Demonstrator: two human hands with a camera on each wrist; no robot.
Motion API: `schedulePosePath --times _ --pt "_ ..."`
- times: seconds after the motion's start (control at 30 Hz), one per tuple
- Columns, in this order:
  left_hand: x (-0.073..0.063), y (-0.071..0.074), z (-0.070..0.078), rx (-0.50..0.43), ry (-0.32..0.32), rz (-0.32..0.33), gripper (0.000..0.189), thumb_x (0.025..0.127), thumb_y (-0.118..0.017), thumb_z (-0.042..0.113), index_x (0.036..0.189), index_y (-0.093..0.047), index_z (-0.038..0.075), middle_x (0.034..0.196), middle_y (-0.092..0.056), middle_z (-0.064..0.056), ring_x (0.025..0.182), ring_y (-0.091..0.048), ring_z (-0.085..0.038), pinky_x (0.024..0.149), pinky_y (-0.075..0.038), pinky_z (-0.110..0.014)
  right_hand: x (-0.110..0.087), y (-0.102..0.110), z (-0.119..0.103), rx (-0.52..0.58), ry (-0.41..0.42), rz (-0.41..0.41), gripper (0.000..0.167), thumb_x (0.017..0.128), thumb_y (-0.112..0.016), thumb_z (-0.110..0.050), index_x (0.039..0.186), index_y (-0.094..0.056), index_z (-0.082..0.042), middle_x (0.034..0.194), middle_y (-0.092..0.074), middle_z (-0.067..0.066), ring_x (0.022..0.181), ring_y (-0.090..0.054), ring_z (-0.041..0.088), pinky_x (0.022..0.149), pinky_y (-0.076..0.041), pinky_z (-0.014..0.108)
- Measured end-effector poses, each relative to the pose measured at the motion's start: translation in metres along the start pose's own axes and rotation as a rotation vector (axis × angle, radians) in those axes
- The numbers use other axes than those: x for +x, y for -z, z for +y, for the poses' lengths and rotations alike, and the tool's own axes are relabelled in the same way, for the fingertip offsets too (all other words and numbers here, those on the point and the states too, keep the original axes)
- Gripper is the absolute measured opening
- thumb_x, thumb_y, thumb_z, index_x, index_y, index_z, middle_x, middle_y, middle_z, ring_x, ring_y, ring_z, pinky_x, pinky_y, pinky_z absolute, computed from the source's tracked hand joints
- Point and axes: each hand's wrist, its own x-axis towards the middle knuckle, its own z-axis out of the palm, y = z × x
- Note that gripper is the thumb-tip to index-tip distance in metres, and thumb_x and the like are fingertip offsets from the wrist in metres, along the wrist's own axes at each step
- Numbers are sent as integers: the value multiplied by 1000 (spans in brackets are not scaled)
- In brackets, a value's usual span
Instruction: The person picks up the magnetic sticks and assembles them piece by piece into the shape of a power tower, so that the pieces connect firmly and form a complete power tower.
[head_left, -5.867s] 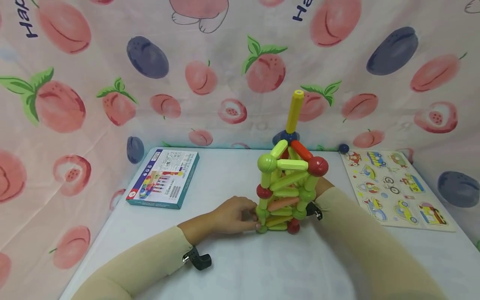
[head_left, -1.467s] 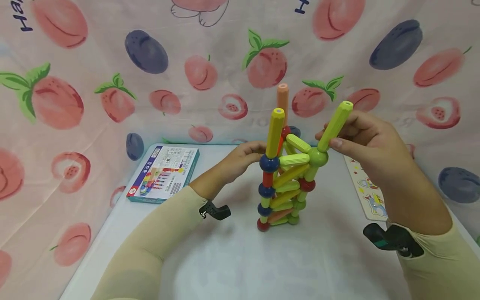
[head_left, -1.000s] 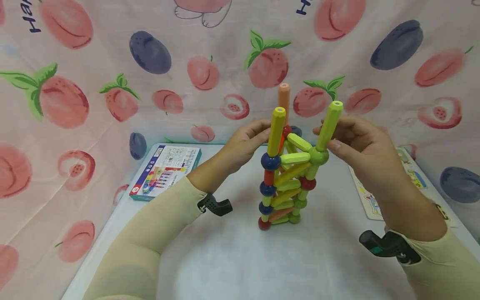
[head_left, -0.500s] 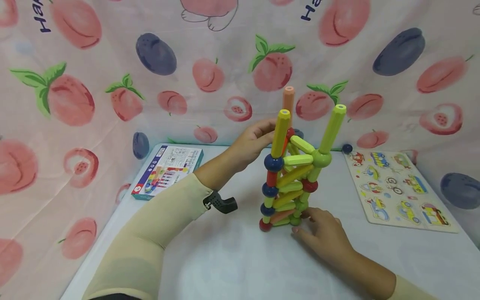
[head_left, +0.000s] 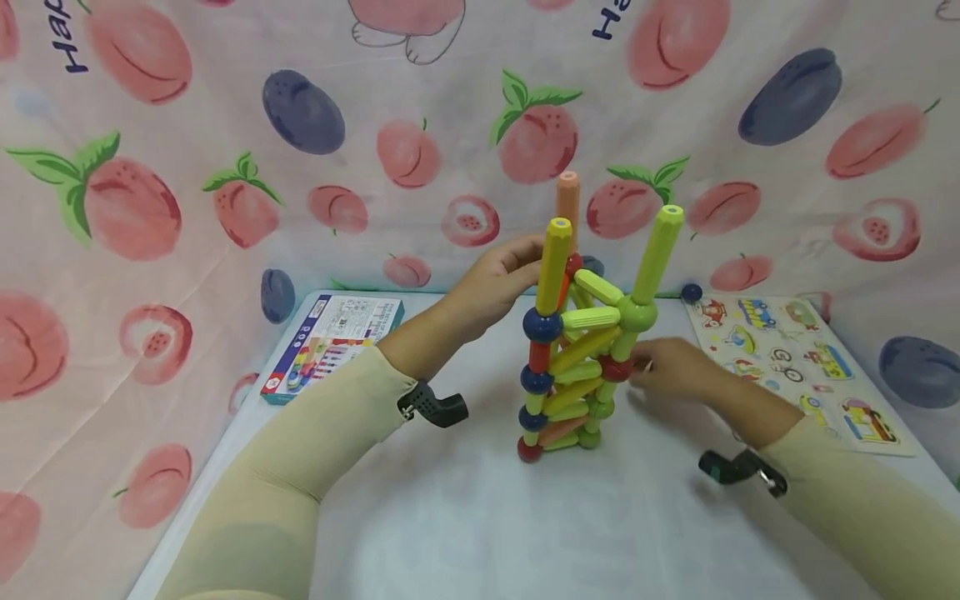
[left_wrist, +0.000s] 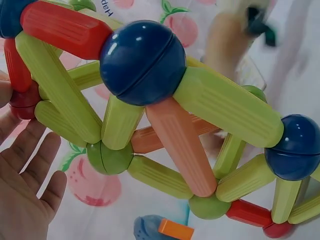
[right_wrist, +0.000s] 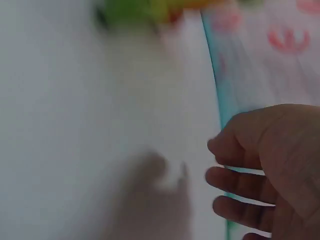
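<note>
A tower of magnetic sticks and balls stands upright on the white table. Yellow, orange and yellow-green sticks rise from its top balls. My left hand is at the top back of the tower. In the left wrist view its thumb and forefinger hold the tower around a red ball, while the other fingers lie extended. My right hand is right of the tower, fingertips close to a red ball; in the right wrist view it holds nothing, fingers loosely bent.
A flat toy box lies at the back left. The picture puzzle board lies on the right, behind my right forearm, with a loose blue ball near its far corner. A fruit-print curtain backs the table.
My right hand has left the yellow-green stick, dipped to the tower's foot, then moved up and back. Since the oldest frame the tower has turned and bears more upright sticks.
</note>
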Motion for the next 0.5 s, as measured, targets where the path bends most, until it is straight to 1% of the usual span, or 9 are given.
schedulePosePath --times 0.03,0.1,0.17,0.2,0.27,0.33,0.4,0.5 --pt "1 0 1 -5 3 3 31 112 -53 8 138 -59 -7 130 -64 -17 126 -59 -24 111 -49 -41 10 14 13 -71 -31 49 32 96 -74 -18 122 -73 1 101 -75 11 92 -69 29 82 -57 50" --pt "3 -1 1 -16 7 6 30 112 -52 7 137 -59 -7 129 -64 -15 125 -59 -23 111 -50 -40 28 38 40 -180 -120 160 36 98 -70 -19 126 -69 4 109 -73 21 99 -68 39 84 -55 59" --pt "3 -1 1 -29 5 5 29 112 -51 5 136 -59 -8 128 -64 -15 124 -59 -24 110 -50 -40 41 54 67 -235 -218 251 43 101 -66 -22 133 -63 6 119 -69 29 108 -65 48 89 -49 69" --pt "4 -2 0 -33 3 5 29 112 -50 4 136 -59 -9 128 -64 -15 123 -60 -24 110 -50 -40 46 59 78 -235 -264 281 46 102 -63 -23 137 -59 7 124 -66 32 112 -61 52 92 -45 74" --pt "4 0 1 -29 0 -4 30 112 -50 3 137 -59 -10 129 -63 -17 124 -59 -24 111 -49 -41 56 60 99 -213 -312 320 48 103 -60 -24 140 -55 7 129 -62 35 116 -56 57 96 -38 79" --pt "3 1 1 -19 12 -8 31 111 -50 4 139 -58 -9 131 -63 -18 126 -58 -23 111 -49 -40 62 58 113 -188 -343 325 46 104 -59 -24 139 -54 7 128 -60 36 116 -53 60 98 -33 83" --pt "4 2 3 -1 26 -4 34 111 -51 5 142 -58 -8 135 -63 -18 128 -58 -22 112 -48 -38 67 52 120 -149 -367 329 39 105 -58 -23 132 -56 5 124 -60 35 112 -51 60 97 -32 83" --pt "5 5 8 21 25 18 37 110 -53 4 145 -56 -7 137 -62 -19 130 -58 -21 112 -48 -36 74 43 123 -133 -393 353 29 106 -56 -20 122 -59 4 116 -61 33 106 -51 60 97 -32 83"
